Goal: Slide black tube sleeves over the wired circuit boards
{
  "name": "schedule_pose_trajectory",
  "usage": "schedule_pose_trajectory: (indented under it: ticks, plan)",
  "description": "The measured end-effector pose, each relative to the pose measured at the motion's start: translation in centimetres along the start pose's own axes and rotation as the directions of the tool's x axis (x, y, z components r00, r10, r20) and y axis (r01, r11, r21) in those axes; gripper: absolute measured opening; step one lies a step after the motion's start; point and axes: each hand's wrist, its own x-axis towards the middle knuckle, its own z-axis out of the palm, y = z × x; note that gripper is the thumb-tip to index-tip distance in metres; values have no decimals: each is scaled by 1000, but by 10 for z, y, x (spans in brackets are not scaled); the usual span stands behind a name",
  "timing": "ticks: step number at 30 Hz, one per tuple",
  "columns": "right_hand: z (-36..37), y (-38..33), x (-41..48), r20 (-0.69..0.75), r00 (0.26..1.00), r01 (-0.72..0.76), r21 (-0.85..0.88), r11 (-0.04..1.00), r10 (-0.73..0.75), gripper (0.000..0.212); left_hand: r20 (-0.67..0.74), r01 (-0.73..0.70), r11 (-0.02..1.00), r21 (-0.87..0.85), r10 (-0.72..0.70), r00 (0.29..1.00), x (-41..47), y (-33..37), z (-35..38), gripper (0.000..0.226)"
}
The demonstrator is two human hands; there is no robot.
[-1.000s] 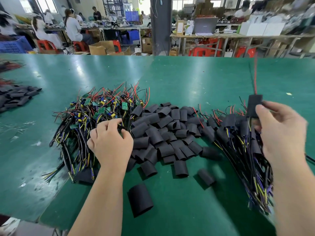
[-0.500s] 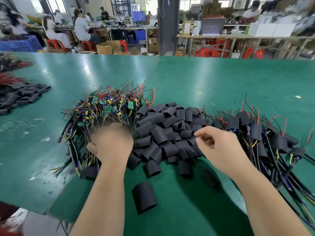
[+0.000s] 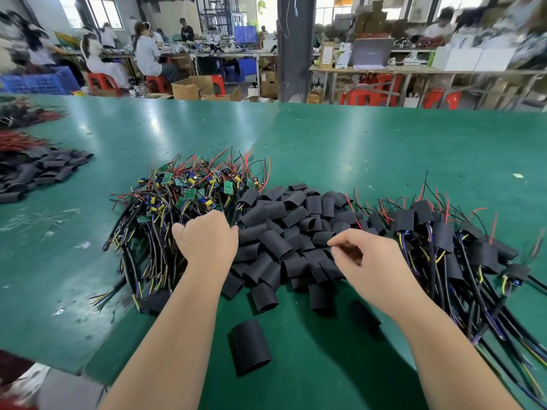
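Note:
A heap of bare wired circuit boards (image 3: pixel 183 196), green with red, black and yellow leads, lies left of centre on the green table (image 3: pixel 355 149). My left hand (image 3: pixel 207 238) rests on its near right edge, fingers curled down into the wires and hidden. A pile of black tube sleeves (image 3: pixel 284 232) fills the middle. My right hand (image 3: pixel 370 258) hovers over its right side with thumb and forefinger slightly apart and nothing in them. Sleeved boards (image 3: pixel 444 241) are heaped at the right. One loose sleeve (image 3: pixel 250 347) lies near me.
A second pile of black sleeves (image 3: pixel 38 173) and red wires (image 3: pixel 17 140) sit at the far left. The table's near edge runs across the lower left. Another stray sleeve (image 3: pixel 364 315) lies under my right forearm. People work at benches behind.
My right hand let go of a sleeved board at the right heap and moved left over the sleeve pile. My left hand stayed on the bare boards.

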Motion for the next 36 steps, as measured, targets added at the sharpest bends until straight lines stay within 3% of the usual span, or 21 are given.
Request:
schedule_pose_trajectory:
  ticks: [5, 9, 11, 14, 16, 20, 22, 27, 30, 33, 36]
  plan:
    - [0, 0, 0, 8, 1000, 4, 3, 1000, -4, 13, -159, -14, 997, -73, 2, 987, 4, -4, 4, 45]
    - [0, -1, -1, 27, 1000, 0, -1, 1000, 0, 12, -288, 36, 962, -270, -116, 951, 11, -16, -1, 45]
    - [0, -2, -1, 33, 999, -3, -2, 1000, 3, 12, -315, 56, 959, -280, -146, 938, 19, -22, -4, 47]
    - [0, -3, 0, 41, 999, -3, -12, 1000, 3, 13, -275, 50, 977, -206, -107, 956, 26, -30, -7, 41]
    - [0, -3, 0, 52, 999, -9, -12, 1000, 10, 13, -258, 62, 982, -181, -108, 960, 29, -36, -8, 21]
    - [0, -4, -1, 54, 998, -22, -4, 1000, 22, 14, -62, 178, 971, -160, -190, 980, 37, -48, -10, 47]
    - [0, -4, -1, 65, 997, -28, -14, 1000, 29, 14, 38, 203, 960, -194, -200, 979, 40, -52, -10, 45]
    - [-2, -5, -3, 77, 996, -35, -8, 999, 36, 13, 29, 190, 945, -265, -190, 981, 44, -60, -10, 21]
    - [-2, -5, -2, 80, 996, -46, -5, 999, 46, 13, -134, 90, 882, -462, -170, 976, 40, -61, -12, 19]
    - [-1, -6, -2, 80, 994, -75, 34, 997, 73, 16, -244, -100, 701, -707, -108, 964, 31, -51, -23, 14]
    - [1, -6, -1, 96, 989, -126, 136, 983, 114, 18, -289, -238, 605, -760, 14, 957, 19, -33, -37, 22]
